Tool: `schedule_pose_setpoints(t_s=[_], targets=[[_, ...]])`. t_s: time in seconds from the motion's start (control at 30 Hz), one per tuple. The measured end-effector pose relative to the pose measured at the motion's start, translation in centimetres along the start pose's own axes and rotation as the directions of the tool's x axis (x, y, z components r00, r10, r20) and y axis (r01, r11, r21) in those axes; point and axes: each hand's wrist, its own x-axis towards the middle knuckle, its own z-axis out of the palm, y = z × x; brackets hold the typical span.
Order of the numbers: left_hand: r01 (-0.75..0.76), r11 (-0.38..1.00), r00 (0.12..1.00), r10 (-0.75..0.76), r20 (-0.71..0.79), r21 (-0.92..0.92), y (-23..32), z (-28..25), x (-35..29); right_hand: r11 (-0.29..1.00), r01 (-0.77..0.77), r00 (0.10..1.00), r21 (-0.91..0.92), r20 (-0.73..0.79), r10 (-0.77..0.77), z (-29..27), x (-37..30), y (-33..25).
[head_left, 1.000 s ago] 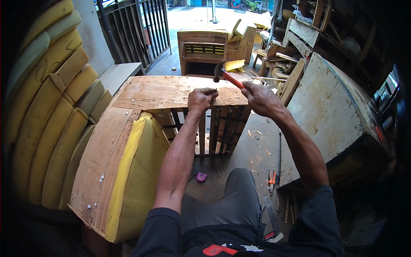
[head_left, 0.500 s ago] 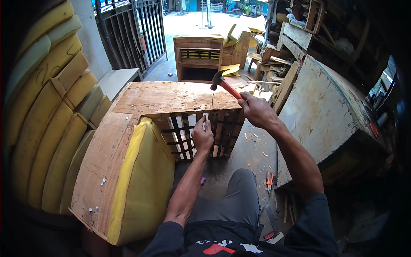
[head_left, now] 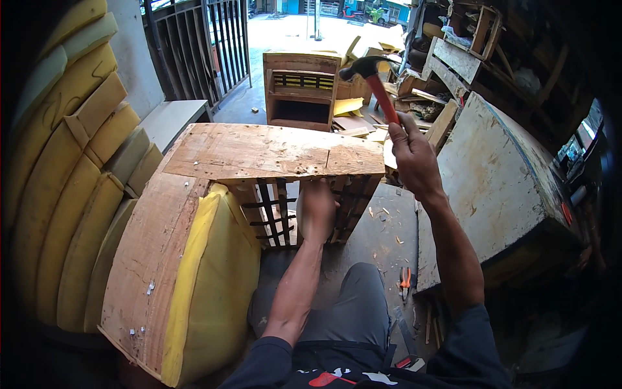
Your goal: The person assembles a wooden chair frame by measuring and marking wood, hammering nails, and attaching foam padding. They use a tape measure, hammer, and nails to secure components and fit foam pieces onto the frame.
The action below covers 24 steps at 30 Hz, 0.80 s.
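A thin, dark metal nail stands upright in the pale, flat wooden board of an unfinished furniture frame. Judging by its stance, its point is set in the wood; most of the shank is above the surface, and that length is what is left to drive.

The nail lies to the left of the right hand, well apart from it, and just beyond the left hand. The right hand is closed around the red handle of a dark-headed claw hammer, which rises ahead of that hand with its head clear of the nail.

The left hand is blurred, below the board's near edge and in front of the frame's opening; I cannot tell how far its fingers are curled, or whether they hold anything. Black woven straps cross the opening to its left. Nearer the body, left of that hand, leans a yellow foam pad. Orange-handled pliers lie on the floor below the right hand.
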Motion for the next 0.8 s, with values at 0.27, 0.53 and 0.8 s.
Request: schedule_pose_setpoints(t_s=[0.27,0.53,0.8], targets=[[0.007,1.0,1.0,-0.007,-0.015,-0.023,-1.8,-0.1,0.6,0.972,0.007,0.969,-0.233,0.241,0.051,0.0,-0.4,0.9],[0.026,1.0,0.999,-0.025,-0.025,0.009,-2.0,-0.3,1.2,0.936,0.075,0.923,-0.344,0.38,0.065,2.2,-1.2,3.6],[-0.009,1.0,0.999,0.01,-0.043,0.022,-2.6,-0.2,1.4,0.898,0.086,0.92,-0.432,0.381,0.096,2.1,-2.6,3.5]])
